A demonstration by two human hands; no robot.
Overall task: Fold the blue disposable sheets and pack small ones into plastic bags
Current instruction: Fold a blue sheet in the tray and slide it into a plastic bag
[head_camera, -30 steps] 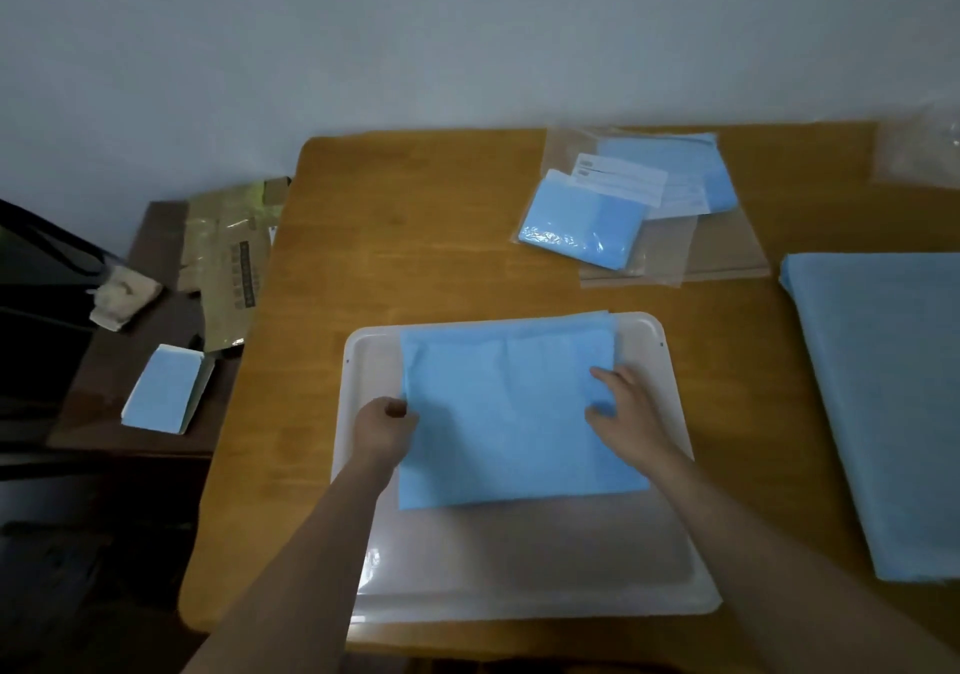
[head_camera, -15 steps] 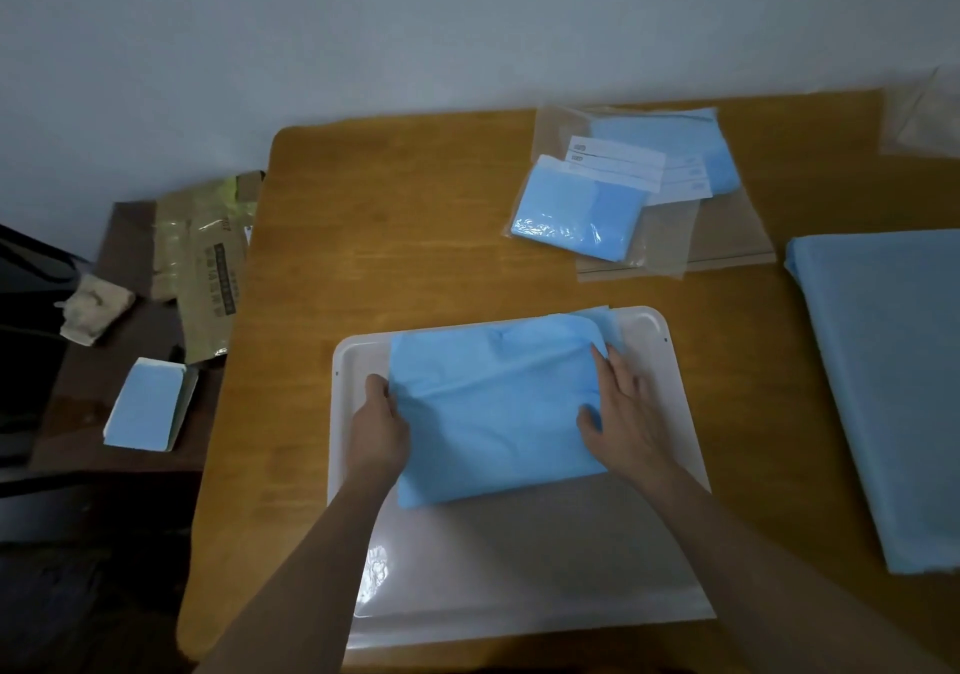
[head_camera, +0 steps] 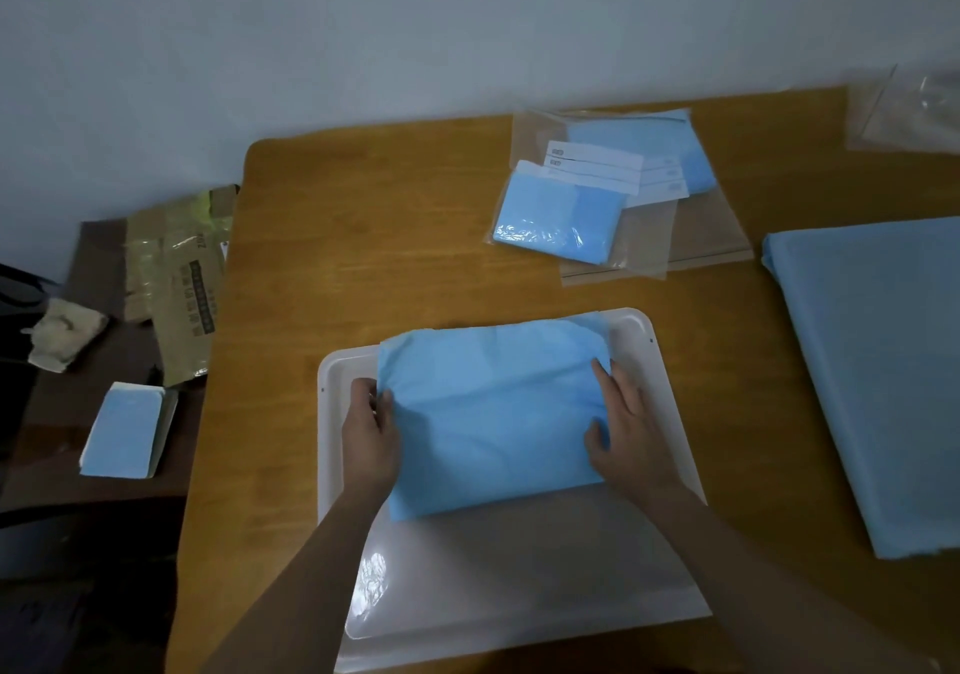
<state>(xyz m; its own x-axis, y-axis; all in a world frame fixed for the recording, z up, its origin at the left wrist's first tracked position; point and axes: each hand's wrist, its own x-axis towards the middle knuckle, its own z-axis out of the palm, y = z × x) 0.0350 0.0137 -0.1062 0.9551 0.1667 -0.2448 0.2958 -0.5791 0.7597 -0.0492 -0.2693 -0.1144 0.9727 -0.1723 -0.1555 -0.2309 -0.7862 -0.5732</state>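
Observation:
A blue disposable sheet (head_camera: 493, 408), partly folded, lies on the far half of a white tray (head_camera: 519, 600) in the middle of the wooden table. My left hand (head_camera: 370, 439) pinches the sheet's left edge, thumb on top. My right hand (head_camera: 631, 429) grips the right edge, with the thumb tucked under the fold and the fingers spread on top. The sheet's far edge bulges up and is wrinkled. A clear plastic bag lies flat on the near half of the tray.
Packed plastic bags (head_camera: 566, 216) with blue sheets and white labels lie at the table's back. A large stack of blue sheets (head_camera: 878, 372) covers the right side. Loose clear plastic (head_camera: 914, 117) sits far right. A low side table at left holds a blue packet (head_camera: 127, 432) and brown packaging (head_camera: 182, 278).
The sheet's far edge has been drawn toward me, making the sheet shorter and puffed up. Both hands shifted from lying on its sides to holding its side edges.

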